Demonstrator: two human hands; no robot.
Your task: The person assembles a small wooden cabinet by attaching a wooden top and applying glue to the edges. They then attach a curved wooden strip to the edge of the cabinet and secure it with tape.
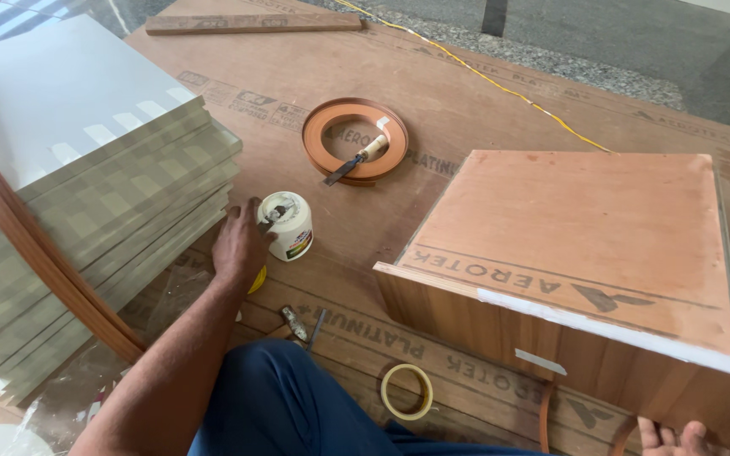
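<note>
Left hand (240, 243) reaches to the white glue jar (286, 225), fingers curled against its side, a small tool at the open mouth; the jar stands on the plywood sheet (466, 93) just left of the wooden box (585, 253). Right hand (673, 438) grips the box's near lower edge, only the fingertips showing. Tipped by a nudge, the jar could spill glue across the sheet. Its label is a red-and-dark patch low on the side. Beyond the jar lies an orange edge-band coil (355, 139); nearer than the jar, a tape ring (406, 392)
</note>
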